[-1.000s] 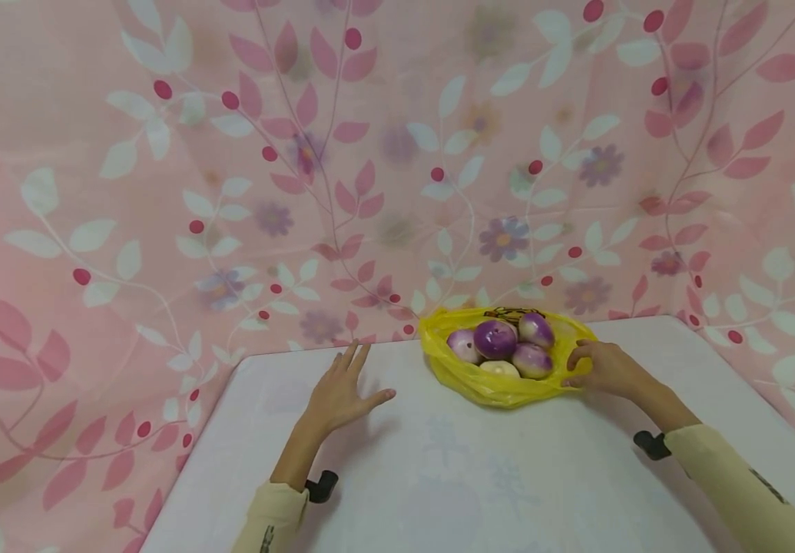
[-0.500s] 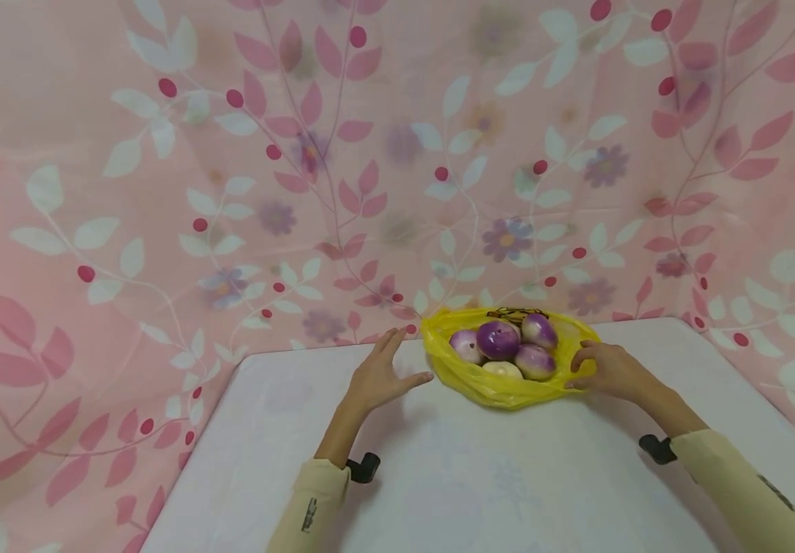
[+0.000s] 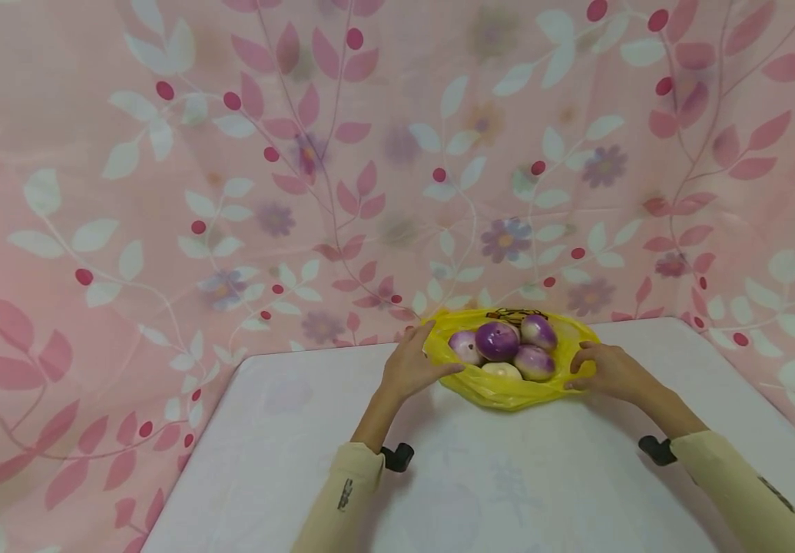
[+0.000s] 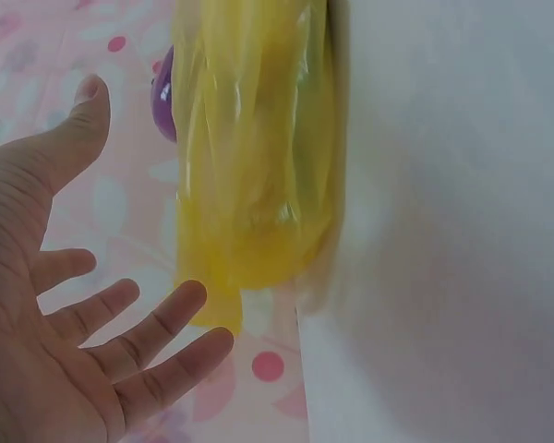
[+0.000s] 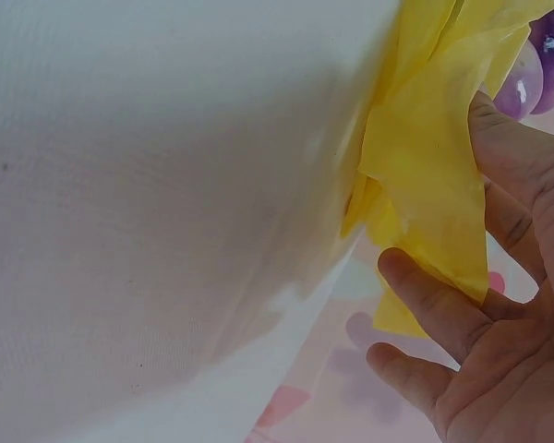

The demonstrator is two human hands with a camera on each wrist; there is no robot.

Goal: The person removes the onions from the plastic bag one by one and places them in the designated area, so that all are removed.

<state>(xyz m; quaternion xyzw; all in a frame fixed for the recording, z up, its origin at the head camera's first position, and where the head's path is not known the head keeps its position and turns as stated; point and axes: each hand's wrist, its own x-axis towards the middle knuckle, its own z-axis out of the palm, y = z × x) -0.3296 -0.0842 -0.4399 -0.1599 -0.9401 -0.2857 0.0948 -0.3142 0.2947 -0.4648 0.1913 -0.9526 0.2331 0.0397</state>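
1. Holding the left hand [image 3: 411, 369] wide, with straight fingers and thumb set apart, gripped nothing with it at the left end of the yellow bag [image 3: 508, 395]; could not tell contact from mere nearness.
2. Curled the right hand [image 3: 609, 370] loosely at the bag's right rim; could not tell a firm pinch from a touch.
3. Judged a tear possible, from pulling the thin plastic on one side alone; also a spill of the five round vegetables [image 3: 497, 340], mostly purple and white, over the low near rim, from tilting.
4. Saw the bag's long axis running left to right, roughly along the far edge of the white table [image 3: 286, 438], with the mouth gaping upward.
5. Found the bag at that edge, right of centre, just before the pink floral backdrop [image 3: 397, 253].
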